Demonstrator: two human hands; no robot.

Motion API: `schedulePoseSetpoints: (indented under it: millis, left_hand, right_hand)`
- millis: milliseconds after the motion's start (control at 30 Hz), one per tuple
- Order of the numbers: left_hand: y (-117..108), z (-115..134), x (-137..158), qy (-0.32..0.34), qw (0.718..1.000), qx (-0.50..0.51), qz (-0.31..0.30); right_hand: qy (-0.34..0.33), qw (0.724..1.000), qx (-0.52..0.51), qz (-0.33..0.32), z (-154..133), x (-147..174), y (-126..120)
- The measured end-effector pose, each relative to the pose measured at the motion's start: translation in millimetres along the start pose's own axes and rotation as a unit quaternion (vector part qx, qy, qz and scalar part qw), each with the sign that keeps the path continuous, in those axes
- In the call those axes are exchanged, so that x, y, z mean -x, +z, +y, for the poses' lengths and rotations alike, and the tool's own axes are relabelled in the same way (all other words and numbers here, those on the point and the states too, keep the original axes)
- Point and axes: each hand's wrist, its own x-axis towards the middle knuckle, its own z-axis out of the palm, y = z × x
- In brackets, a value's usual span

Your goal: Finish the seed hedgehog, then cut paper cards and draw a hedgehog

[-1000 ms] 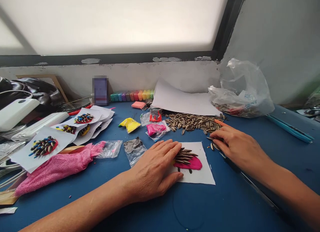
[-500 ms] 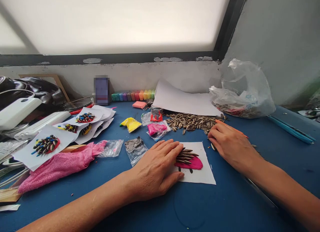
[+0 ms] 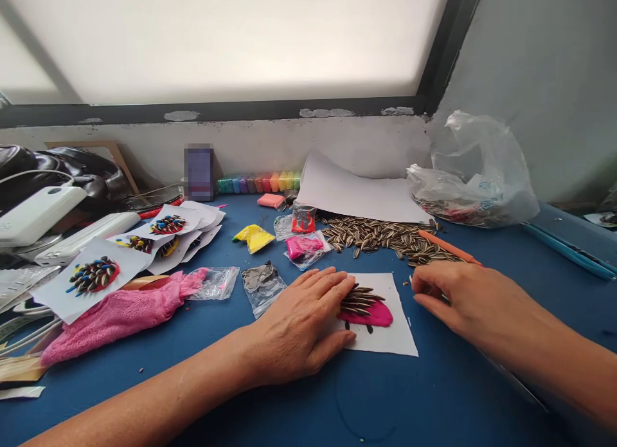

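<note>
My left hand (image 3: 303, 325) lies flat over the left side of a white paper sheet (image 3: 398, 337), fingers stretched out. Beside its fingertips, a bright pink clay shape (image 3: 380, 314) is stuck to the sheet, with striped sunflower seeds (image 3: 361, 298) standing in it like spines. Two small dark pieces show below the clay. To the right of the sheet, my right hand (image 3: 463, 296) is closed, thumb and fingers curled together; whatever they hold is hidden. Just beyond it spreads a pile of sunflower seeds (image 3: 371, 233), an orange pen-like tool (image 3: 446, 246) lying across its right side.
Small bags of yellow clay (image 3: 255, 238), pink clay (image 3: 304, 245) and black clay (image 3: 259, 278) lie behind my left hand. Seed-covered paper cards (image 3: 91, 276) and a pink cloth (image 3: 120, 317) are at left. A plastic bag (image 3: 477, 190) and a blue tool (image 3: 569, 251) sit at right.
My right hand has drawn back from the edge of the seed pile, toward me and to the right. My left hand stays on the sheet. The view has shifted slightly.
</note>
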Motion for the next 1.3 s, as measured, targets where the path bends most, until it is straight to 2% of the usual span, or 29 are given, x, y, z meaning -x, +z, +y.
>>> schedulePoseSetpoints:
  millis: [167,300,467,600,967,1300]
  left_hand:
    - [1.4,-1.2,0.7,-0.007,1.000,-0.005,-0.004]
    - [2.0,-0.3,1.9,-0.008,1.000,-0.005,-0.004]
    - [0.5,0.6,1.0,-0.004,1.000,0.000,0.001]
    - [-0.2,-0.1,-0.3,0.003,1.000,0.003,0.007]
    - [1.6,-0.3,0.7,-0.010,1.000,0.007,-0.001]
    - [2.7,-1.4,1.3,-0.008,1.000,0.016,0.007]
  right_hand:
    - [-0.028,0.999,-0.010,-0.014,0.0,-1.3,8.9]
    - [-0.047,0.998,-0.031,0.027,-1.6,-2.3,8.5]
    - [-0.080,0.984,-0.134,0.089,-10.6,2.7,0.8]
    - [-0.109,0.975,-0.164,0.102,-19.4,11.9,0.4]
    - [-0.088,0.980,-0.158,0.084,-28.2,18.5,9.5]
    - [-0.102,0.977,-0.159,0.102,-29.9,15.2,16.3]
